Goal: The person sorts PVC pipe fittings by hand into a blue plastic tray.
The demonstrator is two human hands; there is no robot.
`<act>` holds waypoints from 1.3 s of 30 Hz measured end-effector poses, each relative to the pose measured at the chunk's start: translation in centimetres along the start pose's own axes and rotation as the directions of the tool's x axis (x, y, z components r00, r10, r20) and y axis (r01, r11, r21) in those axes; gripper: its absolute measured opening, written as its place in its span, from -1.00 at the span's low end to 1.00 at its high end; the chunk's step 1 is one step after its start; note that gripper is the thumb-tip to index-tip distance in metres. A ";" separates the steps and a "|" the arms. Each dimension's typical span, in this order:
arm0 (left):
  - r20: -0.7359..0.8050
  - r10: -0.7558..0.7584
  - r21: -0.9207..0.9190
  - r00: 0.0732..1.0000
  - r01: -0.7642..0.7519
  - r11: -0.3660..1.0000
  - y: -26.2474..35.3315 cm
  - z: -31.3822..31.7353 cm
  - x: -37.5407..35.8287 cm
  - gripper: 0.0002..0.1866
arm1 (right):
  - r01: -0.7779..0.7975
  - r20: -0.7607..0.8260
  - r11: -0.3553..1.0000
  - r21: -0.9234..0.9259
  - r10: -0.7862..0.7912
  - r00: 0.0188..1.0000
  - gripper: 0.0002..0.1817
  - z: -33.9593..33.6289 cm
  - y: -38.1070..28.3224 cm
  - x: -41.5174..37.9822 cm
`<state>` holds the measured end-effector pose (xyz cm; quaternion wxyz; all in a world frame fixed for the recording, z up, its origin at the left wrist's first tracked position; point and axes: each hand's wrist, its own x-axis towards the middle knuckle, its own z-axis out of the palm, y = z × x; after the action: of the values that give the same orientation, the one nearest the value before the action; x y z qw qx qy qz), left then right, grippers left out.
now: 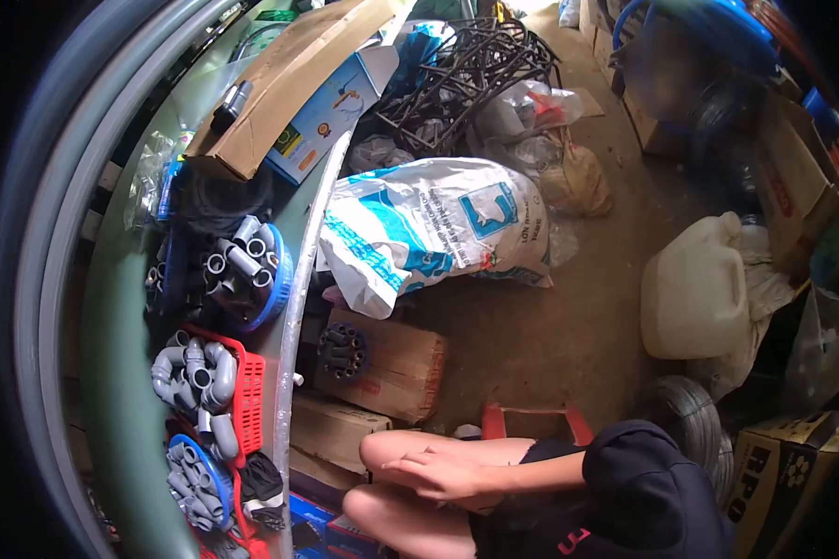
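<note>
My right hand rests on my lap between my bare knees, fingers stretched out and loosely together, holding nothing that I can see. Below its wrist shows a bit of skin, perhaps my left hand; its fingers are hidden. Nearest in front of my knees are a closed cardboard box and a flatter box. On the first box sits a small round basket of dark pipe fittings. A red plastic stool shows partly beside my leg.
The shelf on the left bears a red basket of grey elbow fittings and blue baskets of fittings. A large white printed sack lies ahead on the floor. A white jerrycan, wire coil and cartons stand to the right.
</note>
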<state>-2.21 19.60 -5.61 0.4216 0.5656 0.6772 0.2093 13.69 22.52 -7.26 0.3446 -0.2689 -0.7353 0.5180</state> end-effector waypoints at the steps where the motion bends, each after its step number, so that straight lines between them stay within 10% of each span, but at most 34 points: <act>1: -0.003 -0.011 0.008 1.000 0.011 1.000 -0.1 0.0 0.0 -0.35 | -0.016 -0.014 1.000 0.018 0.016 1.000 -0.29 0.0 0.2 0.0; 29: -0.057 0.255 -0.179 0.965 -0.261 0.949 0.5 -4.3 -14.2 -0.14 | -0.065 0.027 0.988 -0.142 0.069 0.997 -0.41 0.4 -4.0 1.0; 35: -0.060 0.794 -0.462 0.605 -0.722 0.515 13.0 -11.2 -23.3 -0.09 | 0.019 0.073 0.951 -0.308 0.004 0.997 -0.42 1.2 -3.8 -0.1; 39: -0.382 0.802 -0.535 0.460 -0.817 0.214 20.2 -11.1 -23.2 0.15 | -0.019 0.026 0.983 -0.181 0.024 0.999 -0.41 1.2 -1.3 -0.6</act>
<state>0.87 5.35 23.72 0.4105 0.6422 0.1649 0.6259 13.07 20.99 -6.39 0.3029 -0.2996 -0.7810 0.4567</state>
